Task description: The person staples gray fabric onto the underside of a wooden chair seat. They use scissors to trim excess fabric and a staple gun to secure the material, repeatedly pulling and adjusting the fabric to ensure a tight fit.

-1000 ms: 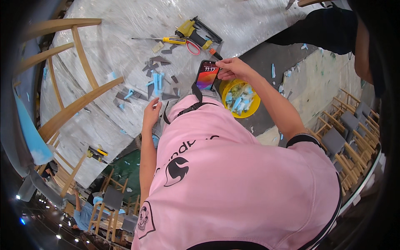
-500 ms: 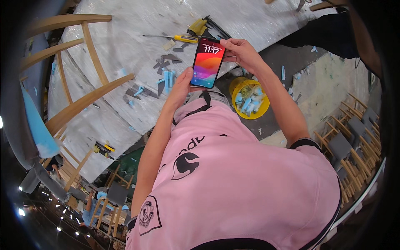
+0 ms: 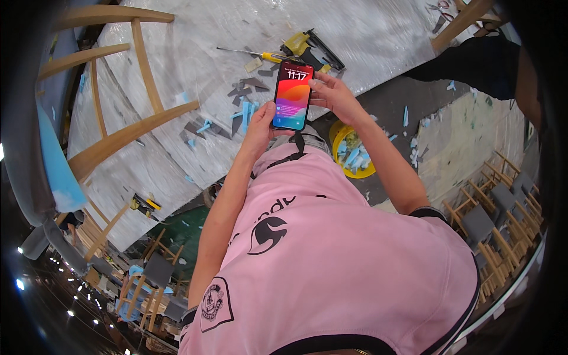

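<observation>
The bench [image 3: 177, 142] is wrapped in crinkled clear plastic over a pale top and fills the upper middle of the view, with a dark floor beside it towards 3 o'clock. Nearest the camera is a pink shirt [image 3: 331, 260] with dark trim, filling the lower half. Above it, the left hand [image 3: 260, 127] cups the lower left edge of a phone [image 3: 293, 94], fingers wrapped behind it. The right hand [image 3: 331, 94] closes on the phone's right edge, its thumb lying against the side of the lit screen, which shows a red and orange picture. The phone is held upright over the near edge of the bench, clear of the top. At 3 o'clock from the hands, a yellow bucket [image 3: 338, 137] on the floor holds pale blue scraps. Around the phone at 9 o'clock, grey and blue offcuts [image 3: 236, 121] lie scattered on the plastic. Just beyond, at 12 o'clock, rest a yellow-handled screwdriver [image 3: 260, 55] and a yellow and black staple gun [image 3: 307, 48]. Farther out at 10 o'clock, a bare wooden chair frame [image 3: 118, 127] lies across the bench. At 4 o'clock, finished chairs [image 3: 491, 219] with grey seats stand in rows.
</observation>
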A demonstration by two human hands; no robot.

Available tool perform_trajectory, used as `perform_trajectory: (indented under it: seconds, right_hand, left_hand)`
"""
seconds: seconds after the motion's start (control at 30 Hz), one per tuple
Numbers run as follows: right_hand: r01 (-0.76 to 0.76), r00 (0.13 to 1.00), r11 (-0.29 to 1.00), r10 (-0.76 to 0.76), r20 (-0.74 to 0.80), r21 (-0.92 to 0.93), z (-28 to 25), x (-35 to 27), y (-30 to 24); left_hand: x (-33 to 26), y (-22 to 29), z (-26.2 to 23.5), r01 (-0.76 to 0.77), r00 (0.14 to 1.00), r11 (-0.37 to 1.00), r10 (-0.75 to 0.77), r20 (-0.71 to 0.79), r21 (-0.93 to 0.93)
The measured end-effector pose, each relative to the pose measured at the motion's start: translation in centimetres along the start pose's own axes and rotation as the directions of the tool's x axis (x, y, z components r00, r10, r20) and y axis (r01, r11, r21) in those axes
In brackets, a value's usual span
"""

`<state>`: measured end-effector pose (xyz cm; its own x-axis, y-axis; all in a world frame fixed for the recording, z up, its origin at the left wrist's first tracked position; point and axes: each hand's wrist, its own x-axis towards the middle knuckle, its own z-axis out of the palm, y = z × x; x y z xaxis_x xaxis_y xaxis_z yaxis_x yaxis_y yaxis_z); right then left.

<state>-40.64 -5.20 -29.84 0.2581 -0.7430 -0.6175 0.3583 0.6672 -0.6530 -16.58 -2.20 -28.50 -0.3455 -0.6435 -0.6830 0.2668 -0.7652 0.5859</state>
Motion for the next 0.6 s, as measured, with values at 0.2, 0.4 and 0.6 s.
perform_trajectory:
  seconds: [0.2, 0.4, 0.6]
  right_hand:
    - [0.043, 0.998, 0.989, -0.035, 0.055, -0.144, 1.4, -1.0, -0.2]
    - [-0.107, 0.991, 0.987, 0.096, -0.097, -0.122, 0.6, -0.1, -0.8]
    - [-0.285, 0.956, 0.949, 0.271, -0.115, -0.132, -1.3, 0.2, -1.9]
  left_hand:
    - [0.1, 0.3, -0.3, 0.003, 1.000, 1.000, -0.003, -0.001, 0.020]
    - [-0.1, 0.1, -0.5, -0.042, 0.999, 0.989, 0.040, 0.017, 0.144]
    - [-0.3, -0.6, -0.6, -0.122, 0.991, 0.830, 0.130, 0.024, 0.544]
